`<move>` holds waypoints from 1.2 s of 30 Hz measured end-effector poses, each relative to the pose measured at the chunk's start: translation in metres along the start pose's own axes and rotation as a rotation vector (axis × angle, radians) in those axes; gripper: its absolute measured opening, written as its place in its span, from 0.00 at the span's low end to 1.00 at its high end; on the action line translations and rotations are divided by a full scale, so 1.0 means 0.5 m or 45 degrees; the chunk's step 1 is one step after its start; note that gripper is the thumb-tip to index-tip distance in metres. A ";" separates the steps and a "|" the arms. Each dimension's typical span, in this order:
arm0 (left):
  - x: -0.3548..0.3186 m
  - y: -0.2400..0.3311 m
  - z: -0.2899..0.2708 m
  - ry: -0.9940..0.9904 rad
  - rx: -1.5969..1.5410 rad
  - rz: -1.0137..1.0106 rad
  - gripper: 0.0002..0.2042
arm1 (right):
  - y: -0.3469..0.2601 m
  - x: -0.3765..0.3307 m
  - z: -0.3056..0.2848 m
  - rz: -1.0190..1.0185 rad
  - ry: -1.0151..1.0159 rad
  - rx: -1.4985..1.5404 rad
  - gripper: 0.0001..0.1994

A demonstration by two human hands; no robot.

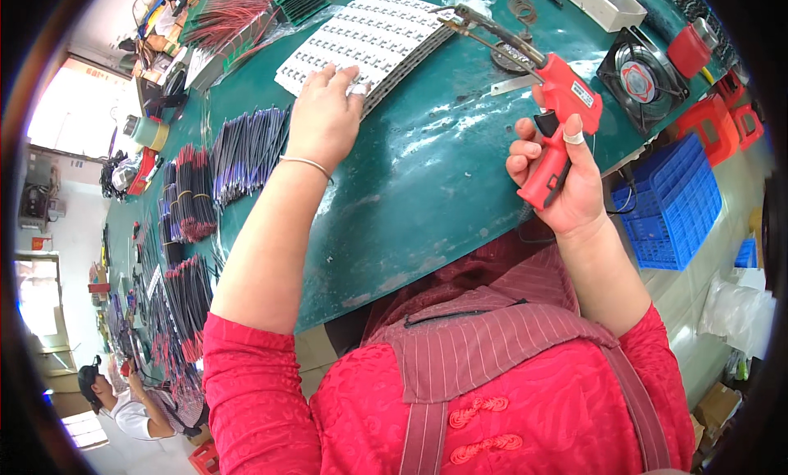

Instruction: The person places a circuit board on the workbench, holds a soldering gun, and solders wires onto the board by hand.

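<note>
My left hand (327, 118) lies on the near edge of a stack of white perforated panels (382, 40), fingers stretched over the top sheet. The panels carry rows of small dark marks. In my right hand (566, 179) is a red pistol-shaped soldering gun (572, 97), gripped by its handle with the fingers near the black trigger. Its metal tip and thin feed tube point left, above the right end of the panels. A pale wrap circles my right thumb.
The green table (394, 229) holds bundles of dark wires (249, 151) at left and red wires (226, 19) behind. A black fan (640, 79) stands at right, near a blue crate (669, 200) below the table edge. Another person (135, 405) sits at far lower left.
</note>
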State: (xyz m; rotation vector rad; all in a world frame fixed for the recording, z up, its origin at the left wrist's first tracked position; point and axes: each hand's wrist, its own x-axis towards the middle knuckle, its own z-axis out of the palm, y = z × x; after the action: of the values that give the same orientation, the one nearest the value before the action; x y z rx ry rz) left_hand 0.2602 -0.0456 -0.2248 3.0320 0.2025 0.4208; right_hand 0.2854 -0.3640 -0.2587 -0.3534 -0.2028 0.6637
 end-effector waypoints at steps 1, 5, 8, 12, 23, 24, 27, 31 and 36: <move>0.003 0.000 -0.004 -0.025 -0.002 0.034 0.26 | -0.001 0.002 -0.004 0.003 -0.014 0.017 0.29; -0.001 0.018 -0.008 0.014 -0.038 0.070 0.25 | -0.003 0.003 -0.007 -0.006 -0.034 0.036 0.28; -0.003 0.004 -0.006 0.059 -0.062 0.069 0.23 | -0.002 0.003 -0.004 -0.014 -0.052 0.036 0.28; -0.001 -0.013 -0.007 0.300 -0.139 0.175 0.19 | -0.002 0.006 -0.003 -0.008 -0.049 0.019 0.29; -0.137 -0.015 -0.165 0.615 -0.589 0.080 0.15 | -0.003 -0.003 -0.001 -0.101 -0.004 0.112 0.26; -0.179 -0.006 -0.181 0.627 -0.532 0.145 0.15 | -0.001 -0.004 0.000 -0.120 0.000 0.097 0.26; -0.318 0.024 -0.201 0.559 -0.339 0.272 0.17 | -0.002 0.000 -0.010 -0.117 -0.008 0.065 0.26; -0.481 0.049 -0.176 0.373 -0.314 0.377 0.19 | 0.004 0.005 -0.011 -0.130 -0.068 -0.009 0.25; -0.570 0.078 -0.111 0.092 -0.298 0.263 0.29 | 0.004 0.005 -0.012 -0.106 -0.102 -0.030 0.24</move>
State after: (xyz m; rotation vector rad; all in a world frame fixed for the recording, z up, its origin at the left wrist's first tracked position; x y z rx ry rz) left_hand -0.0223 -0.1213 -0.2440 2.8176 -0.1483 0.5277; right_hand 0.2880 -0.3626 -0.2647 -0.3393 -0.3002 0.5945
